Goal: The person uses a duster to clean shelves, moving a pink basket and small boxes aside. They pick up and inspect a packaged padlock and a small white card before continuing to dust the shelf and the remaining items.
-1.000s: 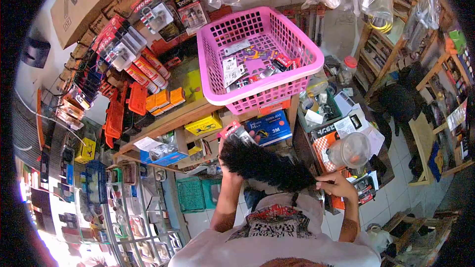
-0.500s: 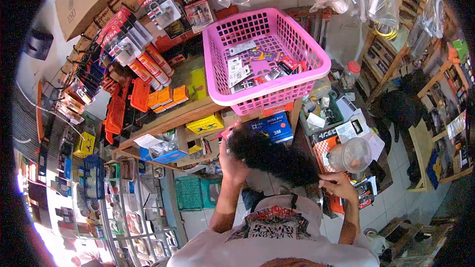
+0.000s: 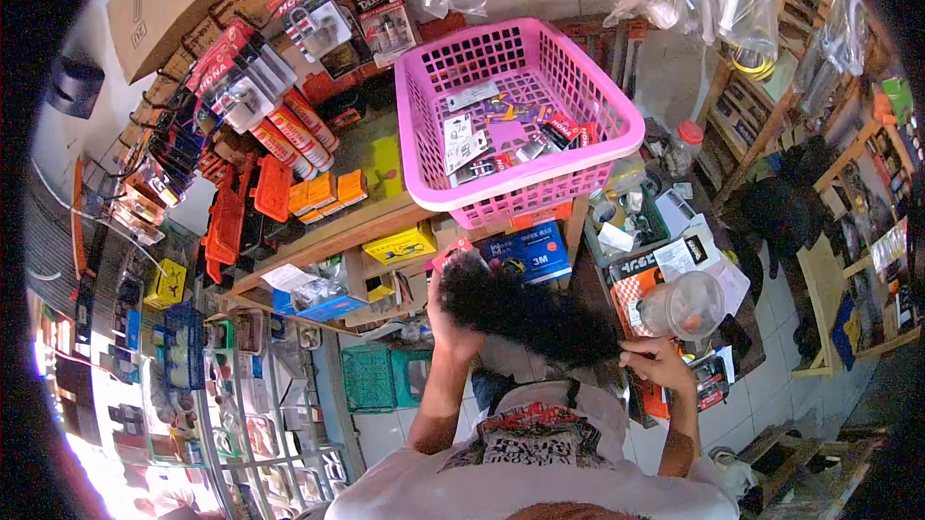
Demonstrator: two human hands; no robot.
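My right hand [image 3: 660, 363] is closed round the handle end of a fluffy black feather duster [image 3: 530, 316]. The duster stretches left across the front of my body, and its tip lies over my left hand [image 3: 451, 322]. That hand is raised, its fingers mostly hidden behind the bristles, with a red-topped blister pack [image 3: 453, 254] showing above them. Just beyond stands a pink plastic basket [image 3: 525, 190], with several carded packs [image 3: 467, 149] lying in it.
The basket rests on a wooden shelf [image 3: 318, 236] with orange boxes [image 3: 328, 192] beside it. Below are a yellow box [image 3: 400, 242] and a blue 3M box [image 3: 541, 252]. Near my right hand is a clear plastic jar [image 3: 689, 305]. A teal crate [image 3: 378, 377] sits on the floor.
The duster's tip has shifted slightly and looks less blurred. Both hands stay in nearly the same place.
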